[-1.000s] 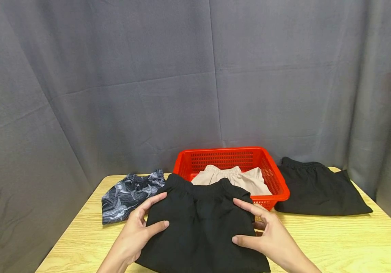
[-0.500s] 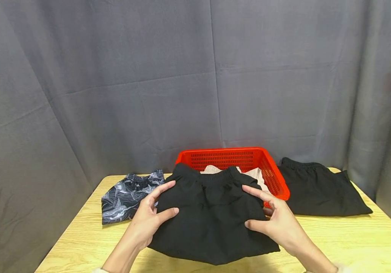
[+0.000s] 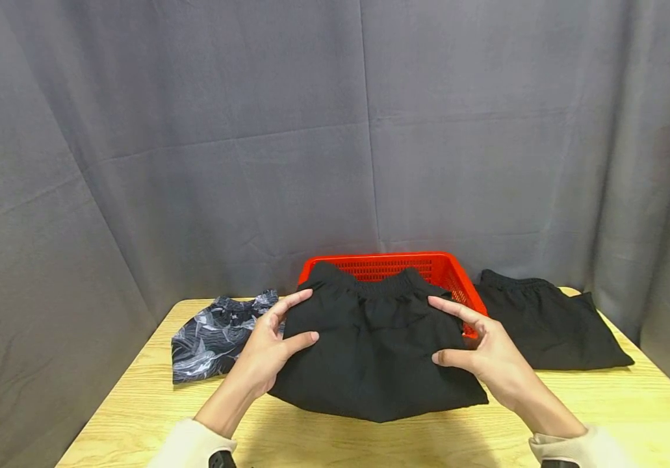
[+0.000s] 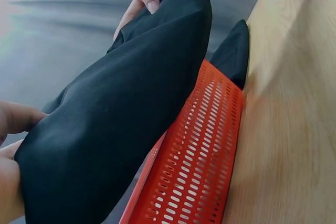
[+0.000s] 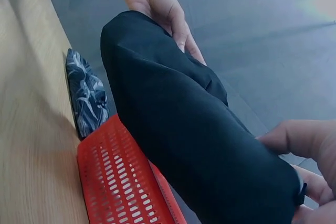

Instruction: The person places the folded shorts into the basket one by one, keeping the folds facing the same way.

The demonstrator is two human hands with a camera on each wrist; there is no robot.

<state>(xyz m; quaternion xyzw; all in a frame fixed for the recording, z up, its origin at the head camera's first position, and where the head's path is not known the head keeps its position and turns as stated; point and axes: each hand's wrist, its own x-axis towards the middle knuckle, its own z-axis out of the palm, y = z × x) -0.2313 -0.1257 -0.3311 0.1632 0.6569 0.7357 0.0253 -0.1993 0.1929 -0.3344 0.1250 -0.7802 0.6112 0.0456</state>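
Black elastic-waist shorts (image 3: pixel 375 351) are held up in front of the red basket (image 3: pixel 455 283), waistband away from me. My left hand (image 3: pixel 267 348) grips their left side, thumb on top and the other fingers around the edge and underneath. On the opposite side my right hand (image 3: pixel 489 354) holds them the same way, its index finger stretched along the top. Both wrist views show the shorts (image 4: pixel 115 108) raised off the table, above the level of the basket's perforated wall (image 5: pixel 118 174). They cover most of the basket's inside in the head view.
Patterned dark shorts (image 3: pixel 214 341) lie on the wooden table (image 3: pixel 136 416) left of the basket. A second black pair of shorts (image 3: pixel 551 325) lies folded to its right. A grey curtain (image 3: pixel 335 130) hangs close behind the table.
Both hands have lifted the black shorts and carried them forward and slightly right, over the basket. The beige garment in the basket, visible earlier, is now hidden behind them.
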